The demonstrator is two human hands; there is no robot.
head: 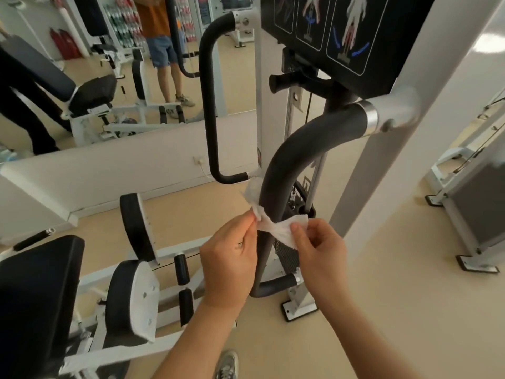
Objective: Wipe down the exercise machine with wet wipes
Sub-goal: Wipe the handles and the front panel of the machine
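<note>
Head view. A white wipe (276,228) is stretched across the front of the dark padded handle (300,151) of the machine (382,187), on the lower half of the handle's curve, well below the silver collar where it joins the white frame. The left hand (229,258) pinches the wipe's left end between thumb and fingertips, just left of the handle; a loose flap of wipe stands up above this pinch, against the handle's left edge. The right hand (319,253) pinches the wipe's right end in the same way, just right of the handle, its other fingers curled. Both hands are level with each other, with the handle between them.

Above, a black panel (341,31) bears body diagrams. A second handle (209,105), also dark and padded, stands to the left. Two white-backed black pads (136,228) lie lower left. The weight stack (284,255) shows behind the handle. A mirror (82,64) fills the upper left wall. One shoe (228,365) rests on the beige floor (410,310).
</note>
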